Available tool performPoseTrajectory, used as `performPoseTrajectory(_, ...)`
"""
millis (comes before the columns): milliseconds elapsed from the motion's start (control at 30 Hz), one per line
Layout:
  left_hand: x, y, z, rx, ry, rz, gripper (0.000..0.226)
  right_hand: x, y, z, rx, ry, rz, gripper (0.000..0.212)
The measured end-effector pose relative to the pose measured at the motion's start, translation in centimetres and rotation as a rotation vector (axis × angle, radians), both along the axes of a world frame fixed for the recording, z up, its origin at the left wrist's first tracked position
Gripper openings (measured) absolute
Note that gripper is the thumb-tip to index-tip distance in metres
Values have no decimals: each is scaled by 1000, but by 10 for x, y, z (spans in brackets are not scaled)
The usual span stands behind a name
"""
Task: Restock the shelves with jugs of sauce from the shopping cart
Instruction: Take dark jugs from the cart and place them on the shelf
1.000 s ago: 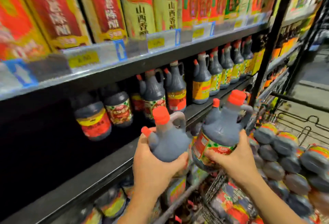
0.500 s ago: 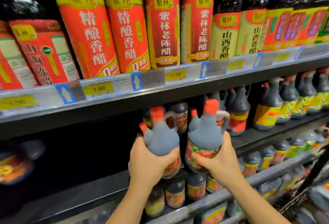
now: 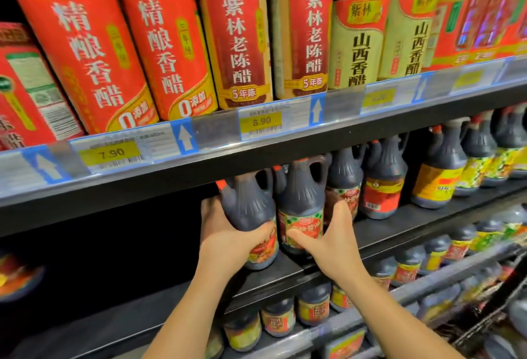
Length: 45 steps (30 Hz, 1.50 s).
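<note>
Head camera showed both jugs at the front of the middle shelf, side by side and touching, their tops tucked under the board above it; whether the bases were set down I could not tell. The person's left hand was wrapped round the belly of the left jug, and the right hand clasped the labelled waist of the right jug. Full of dark sauce, they looked heavy, stiff-walled and smooth. I judged a low grip on the belly sound, with the loop handle by the neck the surer one-handed hold. Above the middle shelf, tall bottles read 紫林, 精酿香醋, 老陈醋 5年陈 and 山西香醋. The price tags showed 7.90 and 8.90.
</note>
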State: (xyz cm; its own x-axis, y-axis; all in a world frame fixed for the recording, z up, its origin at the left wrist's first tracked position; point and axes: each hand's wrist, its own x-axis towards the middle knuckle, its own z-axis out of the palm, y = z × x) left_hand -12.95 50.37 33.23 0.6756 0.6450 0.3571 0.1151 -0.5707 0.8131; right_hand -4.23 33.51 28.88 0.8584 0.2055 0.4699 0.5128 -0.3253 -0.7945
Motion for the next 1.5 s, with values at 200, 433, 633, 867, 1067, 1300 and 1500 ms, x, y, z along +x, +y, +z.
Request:
performPoseTrajectory(200,13,7,-2,0,21,2,91,-1,5,-3,-39,-63,-85,69)
performPoseTrajectory(433,20,7,-1,-41,27,-5,85,-2,15,-10,-52,-32,-207,56)
performPoseTrajectory(633,24,9,1,-11,42,-19,82,-2,17,-8,-91,-48,-210,55)
performPoseTrajectory(867,31,14,2,-13,119,-34,94,-4,19,-5,-129,-11,-242,60)
performPoseTrajectory(1067,13,10,-10,-72,31,-68,108,-12,11,-5,-162,-55,-254,60)
performPoseTrajectory(1300,-37,-24,-23,-22,-120,-173,81,-35,-28,-11,-57,-92,-254,57)
performPoseTrajectory(1500,-22,-88,-48,14,-80,-538,61,-47,-84,-39,-44,-33,-349,41)
